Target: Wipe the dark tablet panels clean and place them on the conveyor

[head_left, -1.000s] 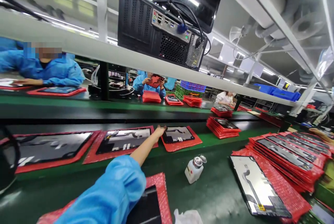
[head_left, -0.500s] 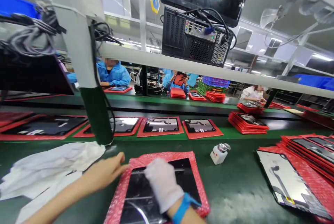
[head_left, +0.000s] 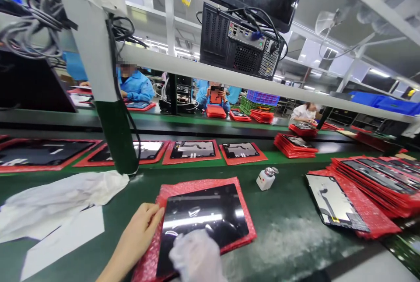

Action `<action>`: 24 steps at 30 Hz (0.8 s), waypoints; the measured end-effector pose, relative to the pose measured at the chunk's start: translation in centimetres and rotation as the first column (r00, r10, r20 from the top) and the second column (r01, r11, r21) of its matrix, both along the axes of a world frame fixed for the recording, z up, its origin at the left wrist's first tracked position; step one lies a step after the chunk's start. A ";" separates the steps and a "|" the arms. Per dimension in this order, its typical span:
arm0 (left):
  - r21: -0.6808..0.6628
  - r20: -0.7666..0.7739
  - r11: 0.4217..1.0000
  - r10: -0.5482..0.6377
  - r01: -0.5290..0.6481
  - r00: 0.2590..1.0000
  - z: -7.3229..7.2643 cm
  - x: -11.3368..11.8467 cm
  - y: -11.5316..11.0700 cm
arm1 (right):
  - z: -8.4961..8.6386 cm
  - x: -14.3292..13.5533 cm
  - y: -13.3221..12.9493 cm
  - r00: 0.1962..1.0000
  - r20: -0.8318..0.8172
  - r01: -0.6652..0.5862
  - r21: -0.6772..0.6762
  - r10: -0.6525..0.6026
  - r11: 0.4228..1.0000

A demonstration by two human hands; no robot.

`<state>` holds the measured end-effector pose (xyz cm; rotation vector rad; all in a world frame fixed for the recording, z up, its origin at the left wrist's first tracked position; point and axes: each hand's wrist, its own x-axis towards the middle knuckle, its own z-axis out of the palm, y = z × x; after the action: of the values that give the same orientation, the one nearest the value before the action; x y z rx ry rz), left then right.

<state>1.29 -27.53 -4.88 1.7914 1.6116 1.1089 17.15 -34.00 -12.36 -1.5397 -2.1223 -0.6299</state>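
Note:
A glossy black display panel [head_left: 203, 218] lies face up on a sheet of red bubble wrap [head_left: 245, 212] in front of me, with ceiling light reflected in it. My bare left hand [head_left: 139, 231] is at the wrap's left edge, its fingers bent together around that edge. Over the panel's near part is my right hand [head_left: 197, 255] in a white glove, blurred; its fingers, and anything in them, cannot be made out. To the panel's right stands a small white pump bottle [head_left: 265, 179] with a metal top.
White cloth [head_left: 65, 190] and a white sheet [head_left: 64, 242] lie at left. At right, another panel [head_left: 334, 201] rests beside stacked red-wrapped panels [head_left: 377, 181]. More panels on red wrap [head_left: 193, 150] line the bench behind a post [head_left: 116, 135]. Co-workers [head_left: 134, 85] sit beyond.
My gloved right hand has moved down toward the panel's near edge, uncovering its middle. My left hand has come nearer, its fingers now on the bubble wrap's edge. The view has shifted slightly.

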 end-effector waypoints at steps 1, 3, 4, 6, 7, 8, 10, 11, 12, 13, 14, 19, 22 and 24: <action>-0.001 0.069 1.000 0.014 -0.014 0.998 0.1 0.5 -0.2 | 0.0 2.7 -0.3 0.988 -0.005 0.153 0.044 -0.153 0.987; -0.054 0.217 0.998 0.036 -0.025 0.976 0.3 1.9 -0.7 | 0.6 8.7 -0.7 0.950 -0.078 0.310 0.159 -0.301 0.937; -0.089 0.283 0.996 0.056 -0.032 0.957 0.4 2.8 -0.9 | 1.1 11.3 -0.7 0.947 -0.100 0.319 0.170 -0.306 0.932; -0.121 0.400 0.991 0.103 -0.059 0.911 0.8 4.4 -1.1 | 2.5 14.8 0.3 0.952 -0.202 0.252 0.097 -0.229 0.963; -0.121 0.452 0.989 0.131 -0.085 0.883 1.0 5.0 -1.2 | 3.3 15.6 1.3 0.949 -0.259 0.199 0.044 -0.181 0.979; -0.120 0.495 0.987 0.155 -0.110 0.855 1.1 5.6 -1.3 | 4.3 15.6 2.5 0.942 -0.310 0.135 -0.007 -0.131 0.991; -0.115 0.580 0.986 0.166 -0.121 0.798 1.5 6.2 -1.6 | 6.7 14.4 5.3 0.938 -0.345 0.007 -0.068 -0.030 0.998; -0.115 0.618 0.988 0.154 -0.105 0.771 1.6 6.3 -1.8 | 7.9 13.3 6.6 0.943 -0.332 -0.052 -0.084 0.021 0.995; -0.114 0.651 0.990 0.141 -0.088 0.745 1.7 6.3 -2.0 | 9.2 12.3 7.8 0.945 -0.319 -0.112 -0.104 0.074 0.988; -0.110 0.681 0.992 0.123 -0.066 0.722 1.8 6.2 -2.3 | 10.4 11.3 8.8 0.946 -0.300 -0.172 -0.130 0.126 0.977; -0.102 0.707 0.994 0.106 -0.047 0.699 1.8 6.1 -2.5 | 11.5 10.6 9.5 0.945 -0.275 -0.226 -0.163 0.176 0.960; -0.152 0.799 0.988 0.133 -0.017 0.587 1.4 5.1 -3.0 | 15.8 10.5 9.5 0.924 -0.153 -0.383 -0.339 0.351 0.859; -0.242 0.830 0.969 0.179 0.052 0.528 1.0 4.4 -2.7 | 18.6 11.8 8.0 0.936 -0.132 -0.352 -0.290 0.327 0.890; -0.285 0.844 0.951 0.191 0.118 0.501 0.6 4.1 -2.4 | 20.5 12.4 6.7 0.952 -0.138 -0.296 -0.203 0.272 0.934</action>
<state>5.39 -29.89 -4.24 0.7114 1.0651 1.3638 29.51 -27.27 8.14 -1.3012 -2.3327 -0.2101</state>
